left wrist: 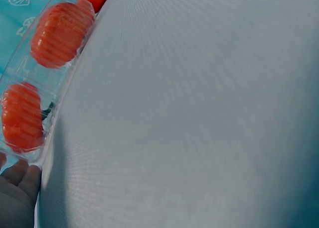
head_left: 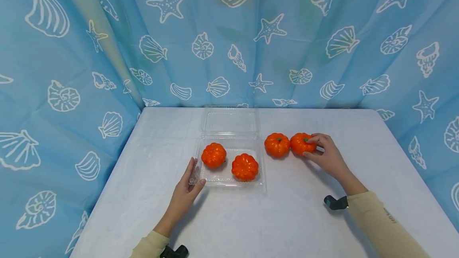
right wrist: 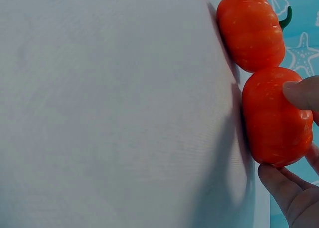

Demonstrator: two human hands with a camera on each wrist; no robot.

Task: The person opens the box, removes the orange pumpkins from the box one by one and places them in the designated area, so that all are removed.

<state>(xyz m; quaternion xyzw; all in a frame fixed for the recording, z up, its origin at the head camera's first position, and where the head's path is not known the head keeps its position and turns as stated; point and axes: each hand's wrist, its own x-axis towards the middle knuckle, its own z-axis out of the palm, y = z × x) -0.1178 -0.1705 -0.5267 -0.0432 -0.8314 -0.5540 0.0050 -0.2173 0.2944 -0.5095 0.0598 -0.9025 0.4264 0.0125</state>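
Observation:
My right hand (head_left: 328, 154) grips the rightmost small orange pumpkin (head_left: 300, 144), thumb and fingers round its right side and top. This pumpkin touches another orange pumpkin (head_left: 277, 145) on its left. A clear plastic clamshell box (head_left: 224, 138) stands with its lid (head_left: 230, 122) folded back. Inside the base lie two more pumpkins, one at the left (head_left: 213, 155) and one at the front right (head_left: 245, 167). At the box's front left corner my left hand (head_left: 183, 194) rests against the wall, fingers fairly straight and thumb at the front edge.
A white cloth (head_left: 287, 218) covers the table. Blue curtains (head_left: 193, 23) with white shells and starfish hang behind and at both sides. Dark devices are worn at the right wrist (head_left: 335, 202) and left wrist (head_left: 174, 251).

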